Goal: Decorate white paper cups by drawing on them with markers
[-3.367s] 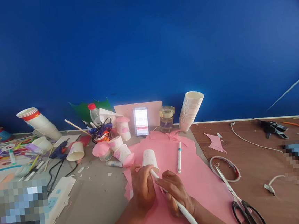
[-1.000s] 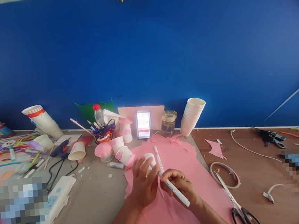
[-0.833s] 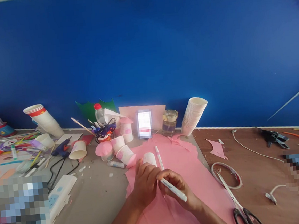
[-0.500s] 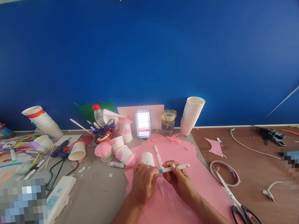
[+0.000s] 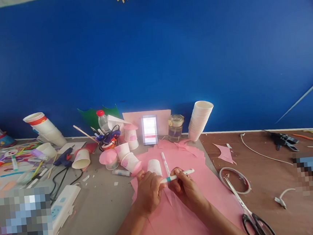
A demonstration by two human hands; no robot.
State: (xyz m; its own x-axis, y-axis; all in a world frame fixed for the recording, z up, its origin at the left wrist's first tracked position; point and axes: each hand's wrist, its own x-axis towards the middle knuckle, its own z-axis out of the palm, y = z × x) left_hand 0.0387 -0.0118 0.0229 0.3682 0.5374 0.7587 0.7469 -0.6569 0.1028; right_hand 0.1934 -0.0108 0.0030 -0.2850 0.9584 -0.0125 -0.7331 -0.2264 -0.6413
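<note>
Both my hands are closed on a white marker (image 5: 190,172) with a teal band, held almost level over the pink paper. My left hand (image 5: 148,191) has its fingers curled at the marker's left end, hiding the tip. Along the barrel, my right hand (image 5: 186,188) pinches it between thumb and fingers. Just behind my left hand is a white paper cup (image 5: 153,166), its lower part covered by the fingers. A second marker (image 5: 165,162), white and pink, lies on the pink paper (image 5: 192,216) beyond my hands.
Scissors (image 5: 247,212) and a tape roll (image 5: 248,184) lie to the right. Behind stand a phone (image 5: 149,129), a glass jar (image 5: 176,126) and stacked cups (image 5: 200,121). Pink-decorated cups (image 5: 130,163), a glue gun (image 5: 64,156) and a power strip (image 5: 61,206) are at left.
The marker has shifted slightly left, and its right end has tilted up a little. My right hand has moved slightly left with it; the cup and second marker stay put.
</note>
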